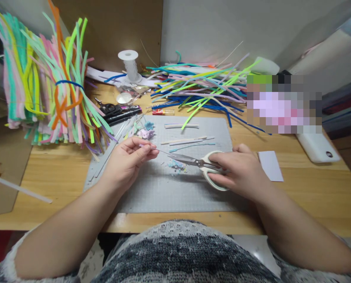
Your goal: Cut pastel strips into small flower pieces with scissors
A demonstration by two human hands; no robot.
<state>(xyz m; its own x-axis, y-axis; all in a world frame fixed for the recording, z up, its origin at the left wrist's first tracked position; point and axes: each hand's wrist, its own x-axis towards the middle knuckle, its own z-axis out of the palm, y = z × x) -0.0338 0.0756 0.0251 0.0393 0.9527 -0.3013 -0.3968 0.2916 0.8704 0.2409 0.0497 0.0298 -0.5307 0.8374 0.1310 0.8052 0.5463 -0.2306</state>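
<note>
My left hand (131,159) pinches a thin, pale purple pipe cleaner between thumb and fingers; its bare-looking thin end points right toward the scissors. White-handled scissors (199,162) are in my right hand (242,169), fingers through the loops, blades pointing left close to that thin end. Whether the blades touch it I cannot tell. Below the blades, small pastel fluff clippings (178,166) lie on the grey cutting mat (169,196). A trimmed blue pipe cleaner (191,146) and a few beige ones rest just beyond. Small fuzzy flower shapes (146,133) sit behind my left hand.
A big bundle of colourful pipe cleaners (45,86) stands at the left. More lie loose in a pile (205,84) at the back, beside a white spool (128,65). Black-handled scissors (109,108), a white paper (270,166) and a white device (318,145) are on the wooden table.
</note>
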